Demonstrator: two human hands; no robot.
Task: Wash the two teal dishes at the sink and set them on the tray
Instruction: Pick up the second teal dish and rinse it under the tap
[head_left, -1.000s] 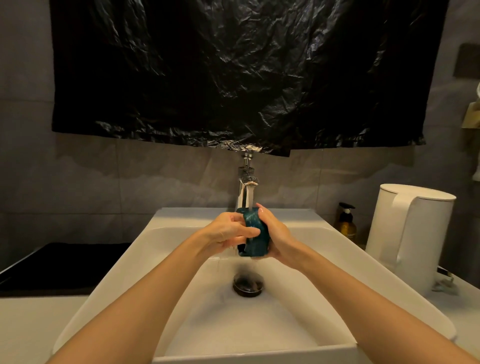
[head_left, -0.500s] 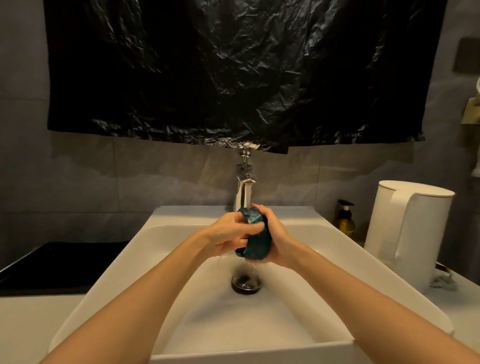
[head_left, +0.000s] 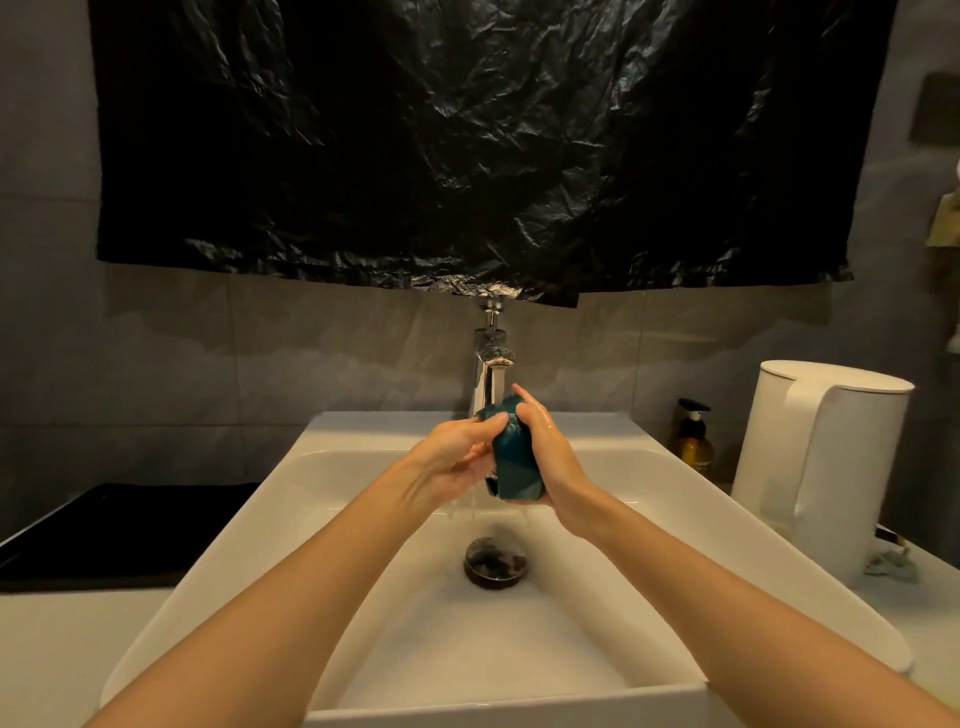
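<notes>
1. The black plastic sheet (head_left: 467, 145) hung across the wall behind, its lower edge just above the tap (head_left: 491, 374).
2. The white sink (head_left: 291, 491) lay under both my forearms, and water dripped toward the drain (head_left: 496, 564).
3. On the desk (head_left: 62, 654) to my left lay the dark tray (head_left: 114, 535), well apart from the dish. I judged the dripping carry over the sink's rim to be the likeliest place for a slip.
4. The white jug (head_left: 821, 467) stood just beside the sink on my right, with a soap bottle (head_left: 693, 441) behind it. A wide swing of my right elbow could have knocked either.
5. My left hand (head_left: 457, 457) and right hand (head_left: 550, 457) both grasped the one teal dish (head_left: 514, 462) under the tap, above the drain. My left fingers (head_left: 491, 423) curled over its top edge and my right hand cupped its far side.
6. The dish was small and glossy, and my skin shone wet — a loose squeeze could have shot it out to chip against the basin. The second dish was not in view.
</notes>
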